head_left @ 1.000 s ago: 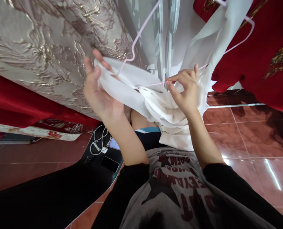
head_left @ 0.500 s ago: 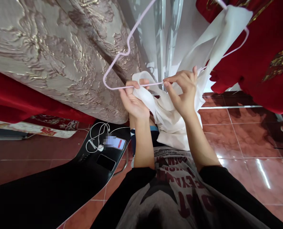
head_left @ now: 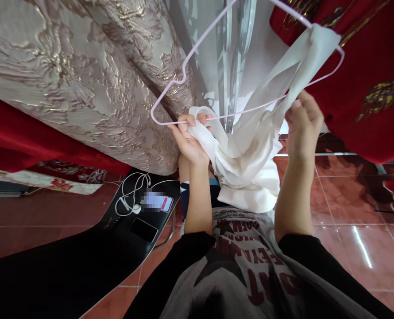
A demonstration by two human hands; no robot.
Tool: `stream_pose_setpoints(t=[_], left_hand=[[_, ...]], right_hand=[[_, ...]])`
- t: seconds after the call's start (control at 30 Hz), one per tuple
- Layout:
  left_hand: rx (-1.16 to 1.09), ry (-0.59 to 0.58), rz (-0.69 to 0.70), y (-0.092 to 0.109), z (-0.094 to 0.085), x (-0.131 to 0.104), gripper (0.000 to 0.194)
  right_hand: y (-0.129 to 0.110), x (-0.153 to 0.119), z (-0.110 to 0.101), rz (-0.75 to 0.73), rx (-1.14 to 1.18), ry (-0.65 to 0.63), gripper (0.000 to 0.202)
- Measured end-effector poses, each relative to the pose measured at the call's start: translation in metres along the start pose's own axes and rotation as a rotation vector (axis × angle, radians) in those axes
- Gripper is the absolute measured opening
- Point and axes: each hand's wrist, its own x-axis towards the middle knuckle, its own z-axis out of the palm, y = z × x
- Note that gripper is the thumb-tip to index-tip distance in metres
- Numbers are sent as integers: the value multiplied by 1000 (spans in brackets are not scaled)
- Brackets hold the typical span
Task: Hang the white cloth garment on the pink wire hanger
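A pale pink clothes hanger (head_left: 246, 111) crosses in front of me, its top beyond the upper edge of view. My left hand (head_left: 193, 144), palm up, is closed on the hanger's lower bar near its left corner. A loop of white cloth (head_left: 250, 157) lies over the fingers of that hand. The cloth also drapes over the hanger's right arm and falls in folds toward my lap. My right hand (head_left: 305, 128) pinches the cloth's edge beside the right part of the bar; some of its fingertips are hidden behind the fabric.
A black bench (head_left: 84, 248) at left carries a lit phone (head_left: 165, 204), a dark phone (head_left: 144, 230) and white earphones (head_left: 136, 208). Embossed beige fabric (head_left: 84, 88) hangs at left, red garments (head_left: 376, 53) at right. Below is a red tiled floor (head_left: 336, 195).
My right hand has left the middle of the hanger's bar and moved right to the cloth. The hanger has shifted slightly down and right. My left hand keeps its hold.
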Motion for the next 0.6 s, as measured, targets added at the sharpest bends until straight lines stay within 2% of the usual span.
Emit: stream_pose_setpoints(t=[0.03,0.1,0.2,0.3,0.4,0.5,0.6], left_hand=[[13,15,-6,0,0,0,65],[35,35,-10,1,0,1,65],[39,18,1,3,-2,2,65],[41,3,-15,8,-4,2,64],[29,-2,-39,14,-5,-2,62],[-11,-20,-34,16,-6,-5,60],[-43,-40,-35,15,-7,-4,63]], right_hand=[[-1,-2,9,16,48,-17,40],[-9,-7,26,35,119,41,31],[-20,-10,41,61,4,194,28],[-26,-8,42,85,-131,416,29],[-32,-4,41,-8,-247,588,35],[-41,1,43,-140,-301,704,36],[-54,11,40,-186,-217,754,35]])
